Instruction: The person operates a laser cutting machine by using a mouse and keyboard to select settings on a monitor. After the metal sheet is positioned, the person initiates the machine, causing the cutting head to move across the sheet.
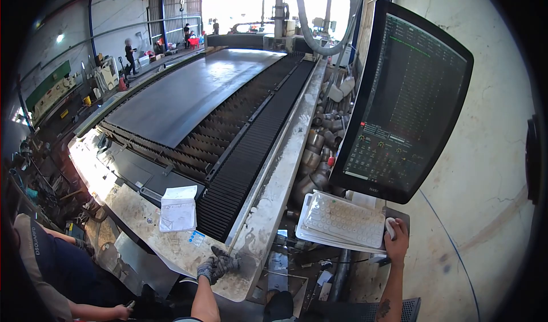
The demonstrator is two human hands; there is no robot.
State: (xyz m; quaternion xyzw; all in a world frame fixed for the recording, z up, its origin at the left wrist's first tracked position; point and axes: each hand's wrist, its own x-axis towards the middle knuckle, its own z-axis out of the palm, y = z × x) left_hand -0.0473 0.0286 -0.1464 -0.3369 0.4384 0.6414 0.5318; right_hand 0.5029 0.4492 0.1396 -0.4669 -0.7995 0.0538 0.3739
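Note:
My right hand (pixel 397 242) is bare and wraps round a white computer mouse (pixel 390 227) at the right end of a small shelf. Beside it lies a white keyboard (pixel 342 219) under a clear, wrinkled cover. Above the keyboard stands a dark monitor (pixel 408 105) showing a drawing area and rows of icons. In a grey work glove, my left hand (pixel 218 266) rests on the worn corner of the machine's frame (pixel 248 265), fingers spread on the surface and nothing in them. An open notebook (pixel 178 209) and a blue-and-white label (pixel 197 238) lie just beyond it.
A large metal sheet (pixel 194 93) lies on the slatted cutting bed (pixel 222 133). Metal pipe pieces (pixel 311 159) are piled between bed and monitor. Close on my left is a co-worker (pixel 68 265); another person (pixel 130 56) stands farther back. A hose (pixel 311 39) hangs at the far end.

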